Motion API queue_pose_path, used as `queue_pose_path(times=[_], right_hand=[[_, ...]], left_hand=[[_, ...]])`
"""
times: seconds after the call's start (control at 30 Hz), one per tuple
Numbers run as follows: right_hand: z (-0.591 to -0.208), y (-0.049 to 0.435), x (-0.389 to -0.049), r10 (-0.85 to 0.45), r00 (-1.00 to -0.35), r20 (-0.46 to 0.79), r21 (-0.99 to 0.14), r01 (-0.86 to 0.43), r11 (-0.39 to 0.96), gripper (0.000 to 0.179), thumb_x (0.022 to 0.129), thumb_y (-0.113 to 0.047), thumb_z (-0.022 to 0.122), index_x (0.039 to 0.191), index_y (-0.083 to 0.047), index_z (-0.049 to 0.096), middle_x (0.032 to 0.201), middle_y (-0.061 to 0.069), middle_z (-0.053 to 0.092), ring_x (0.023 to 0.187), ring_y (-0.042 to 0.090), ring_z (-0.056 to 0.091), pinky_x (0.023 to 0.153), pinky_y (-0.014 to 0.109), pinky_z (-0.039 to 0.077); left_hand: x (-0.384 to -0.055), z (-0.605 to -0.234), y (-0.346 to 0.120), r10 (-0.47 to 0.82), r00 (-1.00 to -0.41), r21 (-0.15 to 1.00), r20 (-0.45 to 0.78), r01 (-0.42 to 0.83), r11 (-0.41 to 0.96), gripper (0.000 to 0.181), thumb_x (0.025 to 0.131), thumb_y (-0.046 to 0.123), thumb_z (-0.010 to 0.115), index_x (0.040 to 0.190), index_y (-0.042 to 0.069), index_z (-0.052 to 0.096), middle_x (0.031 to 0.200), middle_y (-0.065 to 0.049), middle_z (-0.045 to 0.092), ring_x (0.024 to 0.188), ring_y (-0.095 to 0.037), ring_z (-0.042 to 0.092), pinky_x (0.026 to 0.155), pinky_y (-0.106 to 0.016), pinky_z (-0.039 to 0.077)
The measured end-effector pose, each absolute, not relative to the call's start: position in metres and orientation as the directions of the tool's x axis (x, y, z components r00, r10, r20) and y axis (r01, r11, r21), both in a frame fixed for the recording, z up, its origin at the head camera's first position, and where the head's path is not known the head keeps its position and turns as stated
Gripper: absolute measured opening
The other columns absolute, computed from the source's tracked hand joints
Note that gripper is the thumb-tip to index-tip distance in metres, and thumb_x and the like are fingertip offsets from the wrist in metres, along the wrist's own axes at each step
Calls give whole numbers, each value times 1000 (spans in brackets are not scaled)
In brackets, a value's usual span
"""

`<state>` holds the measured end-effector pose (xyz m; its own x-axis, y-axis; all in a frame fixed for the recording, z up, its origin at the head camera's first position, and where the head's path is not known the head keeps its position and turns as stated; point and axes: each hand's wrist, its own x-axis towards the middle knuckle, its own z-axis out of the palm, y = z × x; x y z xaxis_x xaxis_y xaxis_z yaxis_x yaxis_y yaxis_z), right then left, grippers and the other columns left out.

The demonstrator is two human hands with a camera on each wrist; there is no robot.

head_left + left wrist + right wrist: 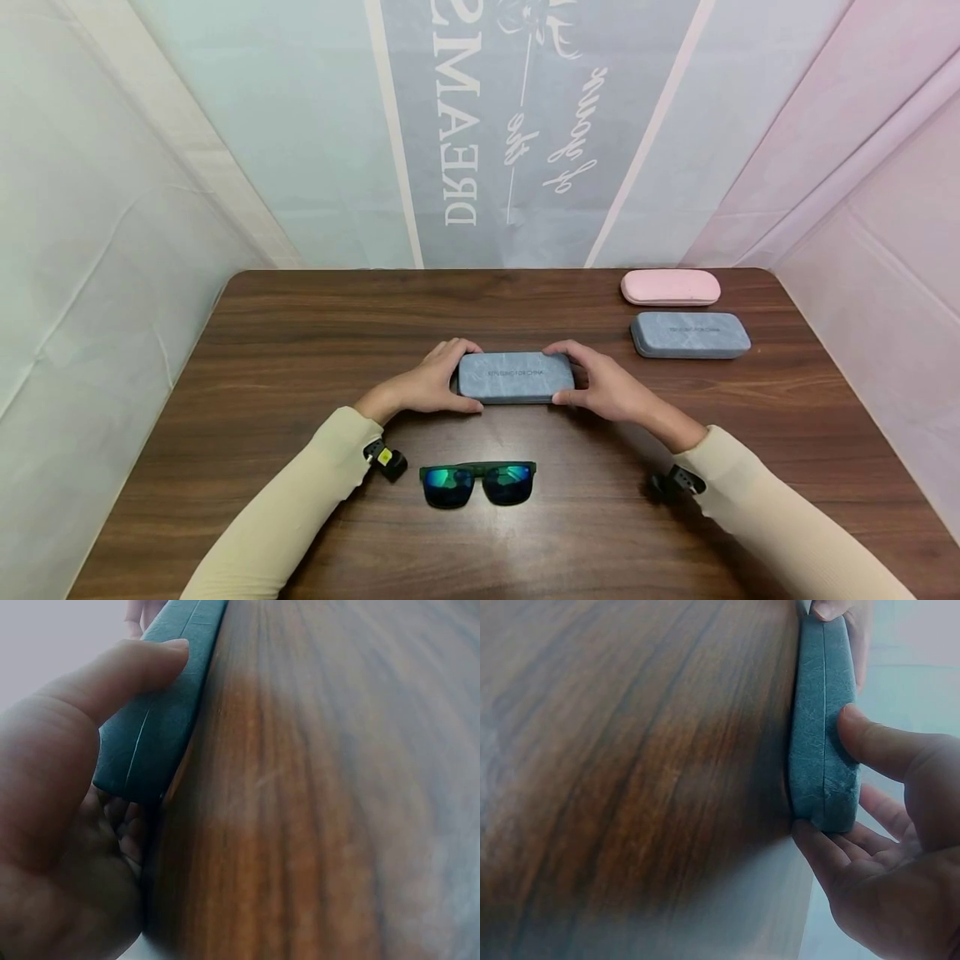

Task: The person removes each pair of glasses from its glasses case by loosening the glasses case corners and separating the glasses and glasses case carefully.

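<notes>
A grey-blue glasses case (516,377) with dark lettering on its lid lies closed on the table, its long side facing the person. My left hand (432,380) grips its left end, with the thumb (154,664) along the near side and the fingers behind. At the other end my right hand (611,383) holds the case the same way, its thumb (877,739) on the near side. The seam between lid and base shows as a thin line in both wrist views. Nearer the person, dark-framed sunglasses (477,483) with blue-green mirrored lenses lie between the forearms.
A second grey-blue glasses case (691,336) lies at the back right of the wooden table (337,317). Behind it, close to the far edge, is a pink glasses case (670,287). A printed cloth (510,133) hangs behind the table, with pale cloth at both sides.
</notes>
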<state>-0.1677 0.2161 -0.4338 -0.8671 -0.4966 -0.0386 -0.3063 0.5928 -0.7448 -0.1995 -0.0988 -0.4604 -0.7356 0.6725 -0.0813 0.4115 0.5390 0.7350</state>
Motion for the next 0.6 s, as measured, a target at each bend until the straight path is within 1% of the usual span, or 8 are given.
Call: queue_pose_path(times=[0.2, 0.37, 0.6], right_hand=[[-434, 216, -168, -497, -867, -38, -734, -313, 603, 65, 86, -9, 83, 143, -7, 52, 143, 17, 54, 132, 35, 53, 101, 53, 48], [-434, 218, -169, -517, -856, -19, -710, -352, 610, 71, 85, -11, 84, 147, -2, 50, 148, 18, 51, 136, 35, 49, 103, 53, 46], [-435, 217, -170, -545, -838, 18, -629, -433, 646, 77, 81, -13, 87, 147, 0, 50, 145, 19, 53, 133, 35, 51, 106, 53, 43]], left_hand=[[-200, -459, -97, 667, -740, 724, -86, 413, 552, 73, 84, 33, 84, 140, 10, 42, 131, -7, 49, 122, -26, 41, 105, -48, 37], [-198, -455, -97, 669, -738, 726, -89, 411, 551, 73, 84, 31, 85, 139, 9, 43, 131, -8, 49, 122, -27, 41, 105, -49, 36], [-197, -455, -97, 662, -744, 723, -91, 409, 558, 73, 84, 31, 85, 140, 9, 43, 130, -8, 50, 122, -27, 41, 105, -49, 36]])
